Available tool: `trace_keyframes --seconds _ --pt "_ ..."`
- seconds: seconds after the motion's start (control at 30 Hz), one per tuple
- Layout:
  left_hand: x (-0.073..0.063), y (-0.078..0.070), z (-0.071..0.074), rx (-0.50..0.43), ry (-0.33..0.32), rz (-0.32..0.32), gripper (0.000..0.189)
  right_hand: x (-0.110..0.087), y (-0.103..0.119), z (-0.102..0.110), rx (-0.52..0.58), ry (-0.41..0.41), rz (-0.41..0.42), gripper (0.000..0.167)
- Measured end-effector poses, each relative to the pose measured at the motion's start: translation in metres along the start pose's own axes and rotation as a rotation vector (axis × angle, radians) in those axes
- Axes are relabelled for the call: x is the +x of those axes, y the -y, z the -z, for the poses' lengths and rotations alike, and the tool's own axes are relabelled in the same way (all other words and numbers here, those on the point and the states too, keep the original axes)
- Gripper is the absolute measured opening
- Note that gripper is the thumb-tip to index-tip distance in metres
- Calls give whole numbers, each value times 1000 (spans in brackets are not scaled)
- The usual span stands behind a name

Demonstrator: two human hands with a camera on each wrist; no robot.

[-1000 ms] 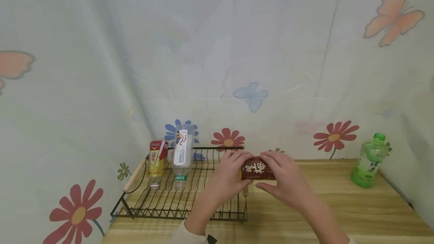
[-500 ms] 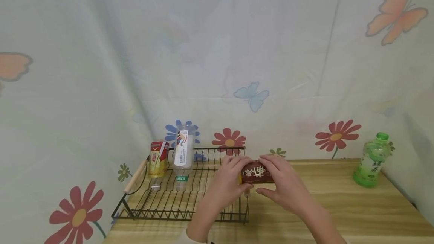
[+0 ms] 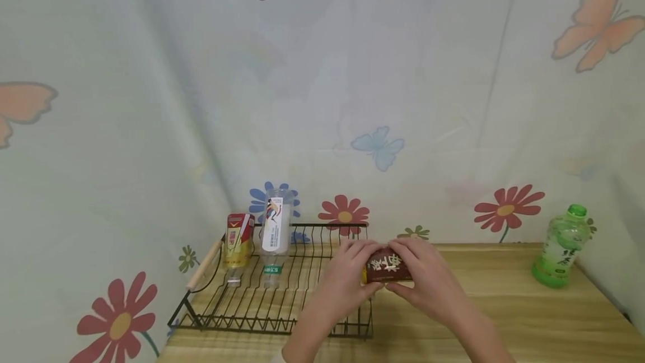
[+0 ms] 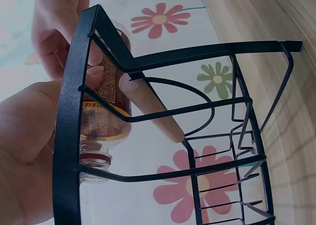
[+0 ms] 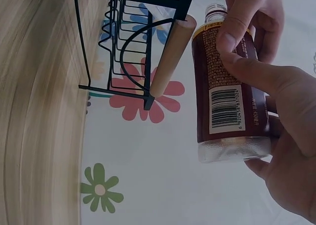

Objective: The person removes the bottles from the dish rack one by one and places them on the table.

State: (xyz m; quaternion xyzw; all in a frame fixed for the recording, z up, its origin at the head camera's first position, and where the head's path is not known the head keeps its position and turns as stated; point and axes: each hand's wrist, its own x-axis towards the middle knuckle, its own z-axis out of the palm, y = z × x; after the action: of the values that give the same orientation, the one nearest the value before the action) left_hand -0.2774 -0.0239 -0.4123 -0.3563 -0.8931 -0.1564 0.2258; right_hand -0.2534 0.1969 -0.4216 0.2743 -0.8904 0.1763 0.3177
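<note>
Both hands hold a plastic bottle with a dark brown-red label point(image 3: 387, 265), lying sideways in the air beside the rack's right end. Its neck points left and has no cap in the right wrist view. My left hand point(image 3: 345, 276) grips the neck-side half, fingers over the top and thumb below. My right hand point(image 3: 428, 273) is curled round the base half. In the right wrist view the bottle's barcode side point(image 5: 224, 106) shows, with both thumbs on the label. From the left wrist, the bottle's shoulder point(image 4: 106, 123) is seen through the rack's bars.
A black wire rack point(image 3: 227, 329) with wooden handles point(image 3: 205, 265) stands on the wooden table point(image 3: 484, 307). On it lie a red-yellow labelled bottle point(image 3: 238, 242) and a clear white-labelled bottle point(image 3: 274, 231), necks toward me. A green bottle point(image 3: 561, 248) stands upright at the right.
Both hands and the bottle have sunk slightly. The right thumb has come in under the bottle, closer to the left thumb. The head view has shifted a little.
</note>
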Motion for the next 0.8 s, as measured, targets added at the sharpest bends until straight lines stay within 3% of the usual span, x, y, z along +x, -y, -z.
trace_keyframes --seconds 0.37,0.6,0.8 --pt "1 -1 -1 41 -14 -27 76 2 0 -6 -26 -16 34 82" --pt "0 -4 -5 67 10 -52 75 -1 1 -3 -34 26 -9 76" --pt "1 -2 0 57 45 -8 78 3 4 -3 -43 62 -23 73"
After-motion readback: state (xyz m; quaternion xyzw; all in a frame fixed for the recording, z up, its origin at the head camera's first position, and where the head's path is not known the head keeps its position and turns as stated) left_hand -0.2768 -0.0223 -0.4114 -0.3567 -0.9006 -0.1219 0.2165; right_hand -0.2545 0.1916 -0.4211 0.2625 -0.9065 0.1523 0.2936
